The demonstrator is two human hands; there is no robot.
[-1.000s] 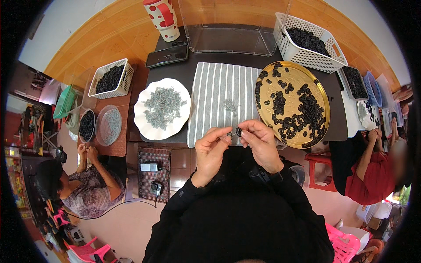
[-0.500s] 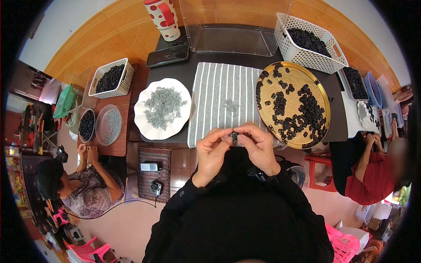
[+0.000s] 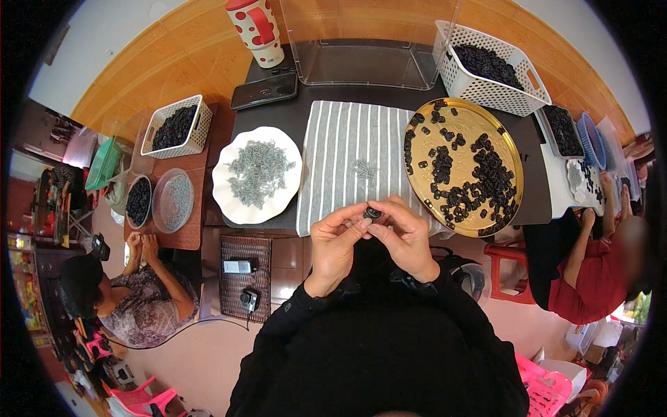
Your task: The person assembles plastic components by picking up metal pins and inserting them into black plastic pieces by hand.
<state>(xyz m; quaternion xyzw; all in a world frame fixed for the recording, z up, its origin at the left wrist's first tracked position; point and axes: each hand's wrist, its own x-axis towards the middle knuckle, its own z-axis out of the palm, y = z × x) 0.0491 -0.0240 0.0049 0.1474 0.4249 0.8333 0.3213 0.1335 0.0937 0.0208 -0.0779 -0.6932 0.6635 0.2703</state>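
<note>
Pinched between the fingertips of my left hand (image 3: 335,243) and my right hand (image 3: 406,236) is a small black plastic piece (image 3: 372,213). Both hands are closed on it, just over the near edge of a grey-and-white striped cloth (image 3: 333,149). Farther up the cloth lies a little heap of thin grey pins (image 3: 365,170). To the left, a white wavy-edged plate (image 3: 224,170) carries a pile of similar pins. On the right, a round gold tray (image 3: 431,198) holds many loose black pieces.
A clear plastic box (image 3: 368,66), a phone (image 3: 264,91) and a spotted tumbler (image 3: 256,31) stand at the back. A white basket (image 3: 479,87) of black pieces is at the far right. Two people sit at side tables, left and right.
My fingers have turned the black piece, so that more of its top shows. My right hand has shifted slightly left.
</note>
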